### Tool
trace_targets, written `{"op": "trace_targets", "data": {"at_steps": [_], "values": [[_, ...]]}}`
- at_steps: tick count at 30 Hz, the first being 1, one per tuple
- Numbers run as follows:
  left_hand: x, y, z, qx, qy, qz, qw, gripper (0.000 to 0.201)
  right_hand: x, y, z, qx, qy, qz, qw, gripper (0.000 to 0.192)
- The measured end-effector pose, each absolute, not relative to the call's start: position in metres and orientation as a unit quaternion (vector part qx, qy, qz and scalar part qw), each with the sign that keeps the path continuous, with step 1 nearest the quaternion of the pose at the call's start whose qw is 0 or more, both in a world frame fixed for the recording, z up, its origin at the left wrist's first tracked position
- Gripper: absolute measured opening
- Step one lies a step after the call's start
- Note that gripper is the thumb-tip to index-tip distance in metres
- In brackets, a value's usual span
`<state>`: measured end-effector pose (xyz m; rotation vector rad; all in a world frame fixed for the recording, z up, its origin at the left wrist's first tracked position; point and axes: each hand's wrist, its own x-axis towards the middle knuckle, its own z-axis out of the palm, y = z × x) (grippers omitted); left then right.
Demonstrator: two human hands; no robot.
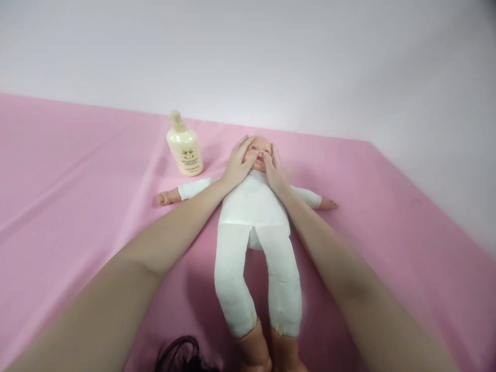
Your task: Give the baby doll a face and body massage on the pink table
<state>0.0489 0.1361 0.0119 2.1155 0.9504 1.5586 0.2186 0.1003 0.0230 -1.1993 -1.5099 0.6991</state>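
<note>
A pink cloth [70, 170] fills the middle and lower frame, its far edge slanting from the upper left to a corner right of the middle. Beyond it, a pale wall [248, 57] spans the top. The person's bare arms [155, 248] reach in from both lower corners and meet at the doll. The doll [253, 199], in white clothes, lies face up in the centre, its head farthest away, its arms spread to both sides and its legs running down to the bottom edge. A pale yellow pump bottle [185, 152] stands on the cloth left of the doll's head, with dark printing mostly too small to read. Some dark hair [182, 354] shows at the bottom edge, left of the doll's legs. The left hand [237, 163] and right hand [276, 168] cup the doll's face from either side, fingers extended along its head, thumbs near its nose and mouth, neither hand clenched.
</note>
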Motion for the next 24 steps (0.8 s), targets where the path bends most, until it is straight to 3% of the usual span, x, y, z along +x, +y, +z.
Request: {"op": "trace_targets", "data": {"at_steps": [24], "values": [[0.049, 0.136, 0.013, 0.741, 0.342, 0.548, 0.182, 0.073, 0.216, 0.089, 0.036, -0.519, -0.635, 0.287, 0.495, 0.096]]}}
